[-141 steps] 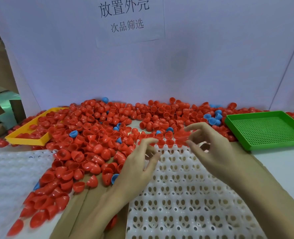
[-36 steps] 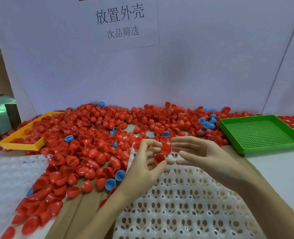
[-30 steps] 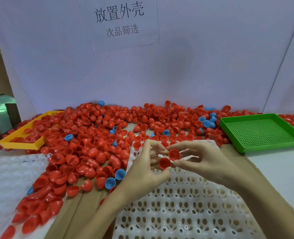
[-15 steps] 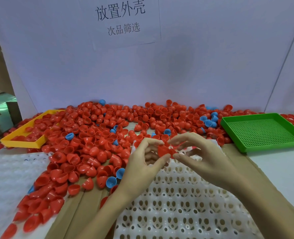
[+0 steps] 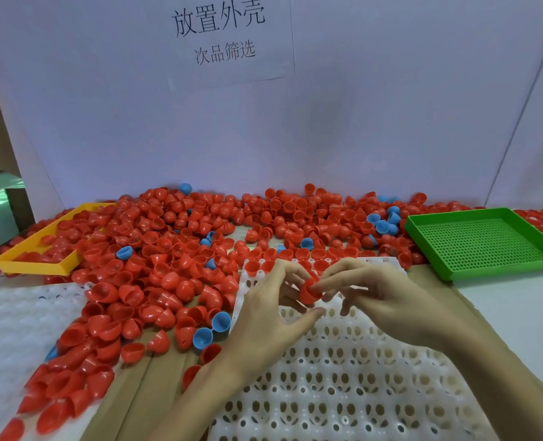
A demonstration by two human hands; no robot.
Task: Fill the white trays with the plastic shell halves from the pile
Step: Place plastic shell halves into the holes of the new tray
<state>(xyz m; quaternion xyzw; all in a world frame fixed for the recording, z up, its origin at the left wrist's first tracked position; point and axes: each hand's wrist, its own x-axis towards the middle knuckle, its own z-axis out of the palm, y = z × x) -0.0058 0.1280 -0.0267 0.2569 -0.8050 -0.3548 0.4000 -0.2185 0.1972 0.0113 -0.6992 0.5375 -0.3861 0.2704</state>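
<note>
Pile (image 5: 174, 249) behind and left of tray (image 5: 343, 377)

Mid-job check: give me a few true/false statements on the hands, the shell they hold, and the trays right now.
1. Both hands, left hand and right hand, meet at one red shell. True.
2. The green tray is packed with red shells. False: no shells show in it.
3. The held shell is above the white tray. True.
4. The yellow tray sits on the person's right. False: it lies far left.
5. Blue shells outnumber red ones in the pile. False: red dominates.
</note>
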